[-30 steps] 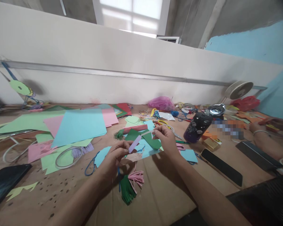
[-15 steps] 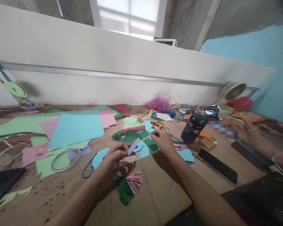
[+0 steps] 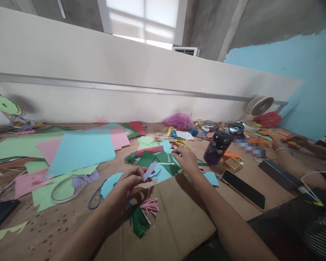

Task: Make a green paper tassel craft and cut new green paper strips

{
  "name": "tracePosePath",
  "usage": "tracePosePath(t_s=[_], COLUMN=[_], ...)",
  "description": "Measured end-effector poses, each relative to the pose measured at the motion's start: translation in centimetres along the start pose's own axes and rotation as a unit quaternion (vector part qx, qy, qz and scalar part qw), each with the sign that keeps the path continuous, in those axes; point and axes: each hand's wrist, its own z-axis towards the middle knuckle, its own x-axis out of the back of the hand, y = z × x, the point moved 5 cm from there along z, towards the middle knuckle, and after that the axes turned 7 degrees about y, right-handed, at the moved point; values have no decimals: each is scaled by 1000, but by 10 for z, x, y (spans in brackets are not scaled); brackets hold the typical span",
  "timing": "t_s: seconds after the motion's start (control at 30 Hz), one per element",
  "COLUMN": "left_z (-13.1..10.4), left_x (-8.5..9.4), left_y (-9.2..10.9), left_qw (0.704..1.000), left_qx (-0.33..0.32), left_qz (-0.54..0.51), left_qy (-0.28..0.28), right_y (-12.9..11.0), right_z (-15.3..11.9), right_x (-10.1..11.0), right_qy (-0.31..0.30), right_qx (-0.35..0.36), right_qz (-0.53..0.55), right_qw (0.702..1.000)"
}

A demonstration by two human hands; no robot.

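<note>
My left hand (image 3: 130,179) pinches a short purple paper strip (image 3: 150,171) between thumb and fingers. Beneath it, a tassel with green paper fringe (image 3: 140,222) and pink paper fringe (image 3: 150,206) hangs or rests over the cardboard (image 3: 179,214); its attachment is hidden. My right hand (image 3: 187,161) is over the paper pile, its fingers bent and slightly apart, with nothing visible in them. Just left of those fingers, thin white strips (image 3: 167,163) lie on dark green paper (image 3: 159,158). A rolled red paper piece with a green-fringed tassel (image 3: 130,158) sits behind.
Large blue sheets (image 3: 81,148) are stacked at left, near a wire ring (image 3: 67,188). On the right stand a dark tumbler (image 3: 217,146), a phone (image 3: 243,189) and a small gold box (image 3: 233,165). Another person's hands (image 3: 284,145) work at far right.
My right hand has let go of the thin white strip, which now lies on the green paper. My left hand keeps the purple strip. The view has shifted slightly right.
</note>
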Motion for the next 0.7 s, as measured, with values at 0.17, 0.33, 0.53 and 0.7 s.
tracePosePath(t_s=[0.17,0.33,0.53,0.7], left_z=[1,6,6,7], left_x=[-2,4,1,1], left_y=[-7,-10,-12,-10], left_qw=[999,999,998,999], left_qx=[26,33,31,36], left_qz=[-15,-6,-18,2], left_qy=[-23,-30,-42,-30], right_y=[-22,-33,-29,-31], right_z=[-21,-32,-32,-33], right_x=[-26,-30,-32,-32], right_qy=[-236,-282,-271,-259], right_qx=[-82,-107,-113,-115], right_qz=[342,408,421,420], right_qw=[906,862,858,862])
